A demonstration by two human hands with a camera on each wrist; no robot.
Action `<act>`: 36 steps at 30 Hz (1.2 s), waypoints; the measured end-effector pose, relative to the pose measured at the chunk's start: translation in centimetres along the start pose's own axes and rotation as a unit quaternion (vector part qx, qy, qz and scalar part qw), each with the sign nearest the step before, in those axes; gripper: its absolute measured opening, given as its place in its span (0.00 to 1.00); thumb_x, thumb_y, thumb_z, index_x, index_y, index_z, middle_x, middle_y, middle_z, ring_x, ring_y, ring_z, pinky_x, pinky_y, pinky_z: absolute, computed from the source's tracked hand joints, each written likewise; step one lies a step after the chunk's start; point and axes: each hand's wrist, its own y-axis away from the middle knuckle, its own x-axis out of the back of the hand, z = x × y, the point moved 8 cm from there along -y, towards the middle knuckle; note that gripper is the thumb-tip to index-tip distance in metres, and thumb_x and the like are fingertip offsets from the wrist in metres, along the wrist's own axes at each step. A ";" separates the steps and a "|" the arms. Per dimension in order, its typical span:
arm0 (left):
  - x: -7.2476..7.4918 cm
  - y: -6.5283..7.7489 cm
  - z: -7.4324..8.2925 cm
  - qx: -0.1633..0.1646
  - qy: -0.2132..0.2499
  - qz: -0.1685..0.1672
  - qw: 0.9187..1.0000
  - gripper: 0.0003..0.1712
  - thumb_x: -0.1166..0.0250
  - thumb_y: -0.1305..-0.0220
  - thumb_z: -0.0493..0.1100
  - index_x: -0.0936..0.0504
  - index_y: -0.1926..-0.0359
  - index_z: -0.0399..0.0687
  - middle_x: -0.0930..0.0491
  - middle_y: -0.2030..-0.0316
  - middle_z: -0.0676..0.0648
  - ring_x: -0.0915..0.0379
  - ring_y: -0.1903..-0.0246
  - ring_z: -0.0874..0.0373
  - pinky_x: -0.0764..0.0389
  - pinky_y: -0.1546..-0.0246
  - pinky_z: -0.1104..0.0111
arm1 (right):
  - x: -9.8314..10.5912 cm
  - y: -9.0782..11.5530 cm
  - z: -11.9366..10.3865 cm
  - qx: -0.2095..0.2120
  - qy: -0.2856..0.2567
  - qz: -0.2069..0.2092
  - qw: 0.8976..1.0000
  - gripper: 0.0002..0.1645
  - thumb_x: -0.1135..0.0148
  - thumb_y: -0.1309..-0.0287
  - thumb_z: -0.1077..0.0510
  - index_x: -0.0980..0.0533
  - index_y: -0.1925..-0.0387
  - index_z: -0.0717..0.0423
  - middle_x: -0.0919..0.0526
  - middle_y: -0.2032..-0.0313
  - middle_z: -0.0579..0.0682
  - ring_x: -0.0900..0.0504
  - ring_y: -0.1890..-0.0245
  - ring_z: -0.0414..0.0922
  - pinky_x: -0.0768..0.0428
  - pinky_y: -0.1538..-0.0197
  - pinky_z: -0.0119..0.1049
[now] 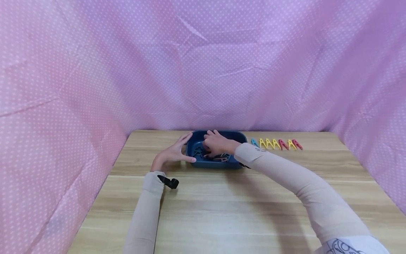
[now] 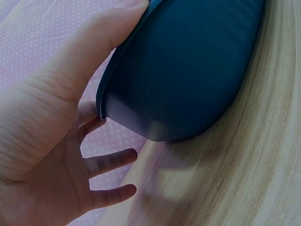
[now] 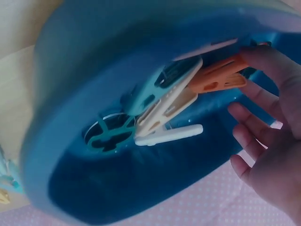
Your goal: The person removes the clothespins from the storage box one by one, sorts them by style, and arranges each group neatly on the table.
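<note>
A dark blue plastic basin stands near the table's back edge. My left hand rests at its left end, thumb and fingers spread along the rim; in the left wrist view the hand's lower fingers stick out straight beside the basin wall. Reaching inside the basin, my right hand pinches an orange clothespin between thumb and index finger, its other fingers loosely bent. Beside that clothespin lie a beige clothespin, a white clothespin, a teal clothespin and a dark green clip-like piece.
Right of the basin, several clothespins stand in a row: a blue clothespin, yellow clothespins and red clothespins. The wooden table stretches toward me. Pink dotted cloth hangs behind and on both sides.
</note>
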 end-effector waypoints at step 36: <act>0.1 0.0 0.5 -0.017 -0.025 -0.012 0.999 0.69 0.23 0.44 0.57 0.63 0.17 0.55 0.69 0.17 0.48 0.68 0.19 0.46 0.51 0.23 0.41 | 5.6 10.6 4.5 -0.021 -0.102 0.228 0.968 0.22 0.22 0.52 0.57 0.22 0.56 0.54 0.21 0.51 0.56 0.32 0.50 0.55 0.37 0.41 0.62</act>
